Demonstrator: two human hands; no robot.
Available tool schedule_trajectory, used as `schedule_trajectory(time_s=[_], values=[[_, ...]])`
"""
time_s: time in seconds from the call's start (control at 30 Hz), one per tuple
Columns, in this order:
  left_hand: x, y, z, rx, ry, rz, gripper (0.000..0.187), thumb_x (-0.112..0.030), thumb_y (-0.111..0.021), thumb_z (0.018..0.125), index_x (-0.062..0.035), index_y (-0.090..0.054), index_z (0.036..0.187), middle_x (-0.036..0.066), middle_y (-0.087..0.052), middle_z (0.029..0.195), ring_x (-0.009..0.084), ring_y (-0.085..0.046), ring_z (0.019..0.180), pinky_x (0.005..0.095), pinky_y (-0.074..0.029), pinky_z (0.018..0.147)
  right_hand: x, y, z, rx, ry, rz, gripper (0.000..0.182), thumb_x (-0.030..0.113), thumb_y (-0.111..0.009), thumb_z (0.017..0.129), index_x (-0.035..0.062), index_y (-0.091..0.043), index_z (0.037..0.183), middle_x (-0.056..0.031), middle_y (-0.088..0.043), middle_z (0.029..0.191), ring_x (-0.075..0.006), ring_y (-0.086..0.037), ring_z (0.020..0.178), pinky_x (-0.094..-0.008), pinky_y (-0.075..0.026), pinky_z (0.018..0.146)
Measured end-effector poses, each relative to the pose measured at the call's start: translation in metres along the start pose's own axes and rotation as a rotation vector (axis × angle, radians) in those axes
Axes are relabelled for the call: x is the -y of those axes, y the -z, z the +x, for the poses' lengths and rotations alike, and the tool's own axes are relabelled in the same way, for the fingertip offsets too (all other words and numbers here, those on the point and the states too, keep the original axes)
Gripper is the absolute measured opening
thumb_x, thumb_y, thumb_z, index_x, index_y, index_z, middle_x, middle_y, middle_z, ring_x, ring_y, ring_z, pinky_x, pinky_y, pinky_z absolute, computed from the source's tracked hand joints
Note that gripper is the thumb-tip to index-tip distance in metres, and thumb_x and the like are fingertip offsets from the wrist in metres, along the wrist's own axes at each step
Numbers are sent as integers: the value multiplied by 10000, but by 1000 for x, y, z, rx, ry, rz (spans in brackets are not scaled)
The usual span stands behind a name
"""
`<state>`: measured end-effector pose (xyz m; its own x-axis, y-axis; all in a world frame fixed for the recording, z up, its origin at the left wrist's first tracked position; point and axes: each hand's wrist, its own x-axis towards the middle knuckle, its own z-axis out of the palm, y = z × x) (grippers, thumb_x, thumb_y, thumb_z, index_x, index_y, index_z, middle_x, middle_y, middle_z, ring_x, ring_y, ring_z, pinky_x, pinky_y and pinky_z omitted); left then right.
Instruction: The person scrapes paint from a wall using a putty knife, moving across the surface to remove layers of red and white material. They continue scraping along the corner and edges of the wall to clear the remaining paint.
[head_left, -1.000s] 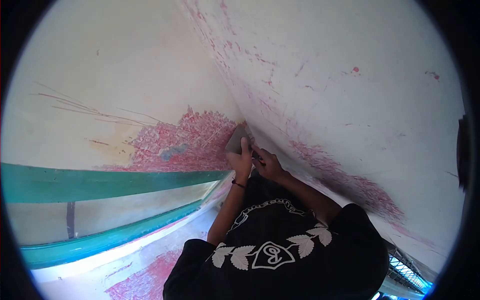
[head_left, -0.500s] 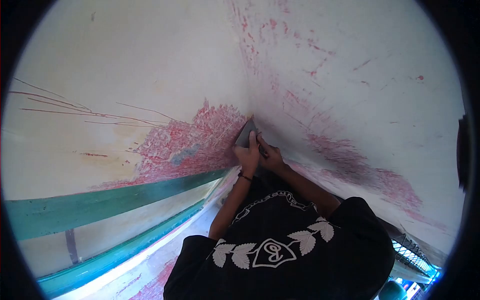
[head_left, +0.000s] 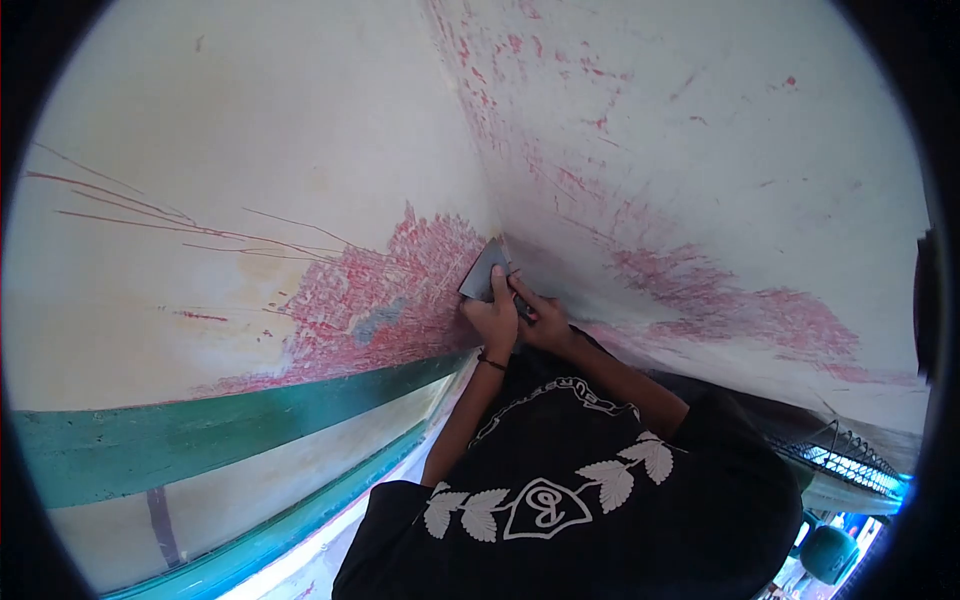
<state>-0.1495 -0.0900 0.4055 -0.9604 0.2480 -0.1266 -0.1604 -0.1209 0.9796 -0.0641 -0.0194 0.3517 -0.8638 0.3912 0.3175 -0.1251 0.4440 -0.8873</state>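
Big off-white curved hull surface (head_left: 250, 120) with scraped red paint patches (head_left: 390, 290) and a green painted stripe (head_left: 230, 415) below. Flat grey scraper blade (head_left: 484, 270) sits pressed at the crease, just above both hands, long axis tilted up-right. Left hand (head_left: 495, 320) clamps the blade — right hand (head_left: 545, 322) closed on its handle, both touching it.

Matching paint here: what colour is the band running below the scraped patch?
Green, a teal shade: the band runs under the red scraped patch; head view.
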Motion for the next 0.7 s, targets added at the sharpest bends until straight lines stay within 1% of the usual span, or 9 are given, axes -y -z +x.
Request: schedule_trajectory(time_s=[0.1,0.17,0.3,0.37,0.43,0.5,0.57,0.6,0.7], values=[[-4,-5,-12,-54,-54,151,392,-228,-637,973,159,-656,1037,181,-718,992,222,-704,848,329,-566,757,-17,0,-4,-41,95,-27,737,17,-688,768,126,-463,1461,-218,-681,1122,-361,-711,887,-379,-563,795],[-10,-8,-8,-41,-53,71,391,-229,-635,975,156,-656,1037,180,-717,993,217,-700,852,326,-563,755,-8,4,3,-97,196,-27,748,26,-683,773,139,-446,1474,-221,-682,1107,-370,-709,851,-376,-570,769],[-8,-11,-7,-43,-59,-2,425,-257,-652,965,162,-651,1039,182,-717,975,224,-687,849,348,-545,733,-6,5,-3,13,-42,9,760,36,-680,767,162,-446,1478,-209,-702,1036,-364,-708,775,-388,-578,744],[-13,-13,-13,-74,-25,151,440,-265,-661,959,168,-647,1037,184,-714,969,233,-682,843,364,-535,728,-21,7,-9,58,-81,-34,775,36,-678,754,173,-446,1480,-201,-713,982,-368,-704,748,-389,-581,740],[-17,-13,-14,-85,-22,221,447,-270,-665,957,170,-645,1034,185,-713,961,241,-679,836,374,-530,728,-5,10,-4,-69,94,-12,793,43,-674,737,191,-445,1482,-190,-713,917,-366,-691,694,-398,-580,703],[-18,-13,-14,-81,-29,205,447,-271,-665,957,170,-647,1028,184,-712,951,248,-680,829,377,-528,733,-3,15,-1,-83,115,-28,810,53,-672,722,214,-446,1483,-181,-715,892,-363,-684,662,-403,-580,678],[-15,-15,-13,-102,26,229,444,-268,-666,955,168,-646,1035,183,-712,960,244,-679,839,373,-527,741,-5,17,-7,12,-35,-64,823,65,-674,711,240,-447,1483,-174,-718,904,-360,-682,652,-405,-582,664],[-13,-14,-15,-114,59,245,443,-267,-667,954,168,-646,1038,182,-711,964,243,-678,844,371,-526,745,-11,16,-9,17,-37,-89,825,68,-675,710,251,-449,1481,-172,-720,916,-355,-684,653,-406,-583,664],[-17,-23,-16,-82,-44,104,452,-268,-660,958,171,-636,1065,182,-714,964,246,-679,848,369,-525,751,-23,13,-9,3,-44,-114,827,72,-681,706,272,-456,1476,-165,-722,926,-348,-685,648,-405,-583,660]])
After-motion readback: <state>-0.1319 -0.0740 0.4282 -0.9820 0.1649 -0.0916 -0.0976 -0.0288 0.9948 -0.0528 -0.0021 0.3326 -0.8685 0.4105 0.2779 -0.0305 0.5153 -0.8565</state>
